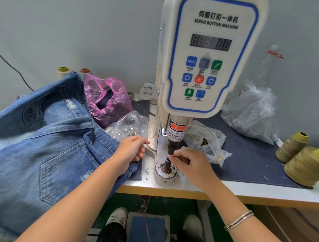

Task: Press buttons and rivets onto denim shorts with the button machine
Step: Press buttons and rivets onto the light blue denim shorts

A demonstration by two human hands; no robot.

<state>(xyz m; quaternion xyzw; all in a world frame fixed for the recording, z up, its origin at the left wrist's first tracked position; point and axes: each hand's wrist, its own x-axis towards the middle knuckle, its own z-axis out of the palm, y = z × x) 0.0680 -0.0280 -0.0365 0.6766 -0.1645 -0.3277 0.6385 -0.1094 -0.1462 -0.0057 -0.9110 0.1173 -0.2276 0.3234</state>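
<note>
The white servo button machine (209, 53) stands at the middle of the table, its dark upper punch (171, 148) above the lower die post (166, 165). My right hand (191, 162) pinches a small part at the top of the lower die, fingertips right under the punch. A pile of blue denim shorts (53, 134) covers the table's left side. My left hand (133, 149) lies on the denim's edge with fingers curled, thumb and forefinger together; whether it holds a small piece I cannot tell.
Clear bags of metal buttons and rivets (129, 126) (205, 138) lie either side of the machine. A pink bag (106, 99), thread cones (307, 164) and a large clear bag (252, 113) sit around. A foot pedal (147, 233) is under the table between my feet.
</note>
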